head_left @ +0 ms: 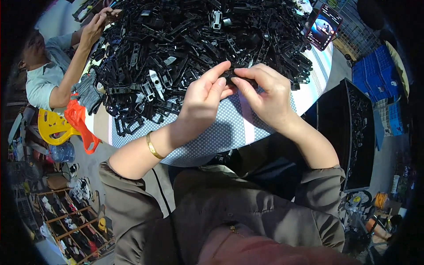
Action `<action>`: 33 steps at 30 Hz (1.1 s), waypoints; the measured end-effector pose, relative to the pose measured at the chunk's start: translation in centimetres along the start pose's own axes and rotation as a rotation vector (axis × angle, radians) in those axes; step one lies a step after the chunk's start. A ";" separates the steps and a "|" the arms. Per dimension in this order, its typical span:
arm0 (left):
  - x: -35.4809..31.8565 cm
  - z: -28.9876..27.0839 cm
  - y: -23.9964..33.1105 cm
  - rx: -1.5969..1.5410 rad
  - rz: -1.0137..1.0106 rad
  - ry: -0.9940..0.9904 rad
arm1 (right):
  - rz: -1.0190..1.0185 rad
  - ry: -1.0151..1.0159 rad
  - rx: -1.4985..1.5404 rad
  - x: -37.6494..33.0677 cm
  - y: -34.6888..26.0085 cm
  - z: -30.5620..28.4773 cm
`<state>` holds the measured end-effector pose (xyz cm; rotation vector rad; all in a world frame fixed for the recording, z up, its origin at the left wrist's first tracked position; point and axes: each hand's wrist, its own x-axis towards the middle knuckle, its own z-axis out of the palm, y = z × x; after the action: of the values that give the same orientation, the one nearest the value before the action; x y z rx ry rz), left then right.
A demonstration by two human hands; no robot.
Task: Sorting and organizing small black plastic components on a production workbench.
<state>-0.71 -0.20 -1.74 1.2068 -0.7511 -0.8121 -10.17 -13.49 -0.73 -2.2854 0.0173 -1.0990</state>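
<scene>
Both my hands meet over the near edge of a big heap of black plastic parts (185,39). My left hand (205,92) pinches a small black plastic part (228,76) between thumb and fingertips. From the other side, the thumb and forefinger of my right hand (267,90) close on the same part. Most of the part is hidden by my fingers, so its exact shape cannot be made out. Several pale or silvery pieces lie among the black ones, one a white narrow piece (157,84) left of my left hand.
A dotted cloth (212,141) covers the round table. A phone (324,27) with a lit screen stands at the right edge. Across on the left a person (53,75) works at the heap. A black bin (340,132) with parts, blue crates (375,73) and a yellow stool (53,128) surround the table.
</scene>
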 end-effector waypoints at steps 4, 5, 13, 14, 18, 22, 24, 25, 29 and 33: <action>-0.3 -0.3 1.5 0.020 -0.021 0.000 | -0.072 0.007 -0.099 0.6 -0.3 -0.2; -0.5 -0.4 1.7 0.062 -0.031 -0.050 | -0.107 0.037 -0.137 0.8 -0.4 -0.3; 0.1 -0.5 2.4 -0.074 0.002 -0.144 | 0.547 -0.256 0.649 0.2 -0.2 -1.1; 0.0 -0.3 3.0 -0.083 -0.013 -0.120 | 0.631 -0.328 0.885 0.7 -0.3 -1.7; -0.1 -0.8 3.6 -0.023 -0.020 -0.165 | 0.462 -0.400 0.746 0.7 0.3 -2.9; -0.4 -0.9 4.1 -0.058 -0.067 -0.181 | 0.551 -0.413 0.755 0.6 0.2 -2.8; -0.5 -0.7 4.7 0.040 -0.095 -0.196 | 0.537 -0.403 0.683 0.9 -0.3 -3.3; -0.4 -0.8 4.7 0.110 -0.048 -0.254 | 0.567 -0.426 0.685 0.9 -0.1 -3.8; -0.9 -0.7 5.2 0.533 0.337 -0.172 | 0.535 -0.497 0.610 1.3 1.0 -5.7; -1.4 -4.6 8.1 1.286 0.326 0.365 | 0.245 -1.070 0.521 1.6 -0.3 -5.8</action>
<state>3.57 4.53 5.19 2.1869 -1.1562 0.2957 -13.40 -16.58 3.35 -2.0273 -0.3535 0.3028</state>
